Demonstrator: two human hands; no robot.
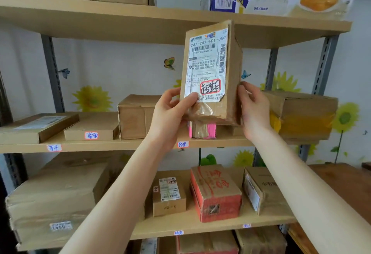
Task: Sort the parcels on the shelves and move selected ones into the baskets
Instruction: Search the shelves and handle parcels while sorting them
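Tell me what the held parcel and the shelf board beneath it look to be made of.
Held parcel: brown corrugated cardboard, matte, creased; glossy clear tape wrinkles near its base; white paper shipping label. Shelf board: pale tan, smooth, probably laminated particleboard, though the blur leaves it open.

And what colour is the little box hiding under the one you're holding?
Pink, with clear tape across its front; the head view shows it.

We see two bare forearms with no sleeves, watch, bracelet or rings on them. Our left hand [170, 113] and right hand [254, 109] are ungloved, with slender fingers and short, plain, unpainted nails.
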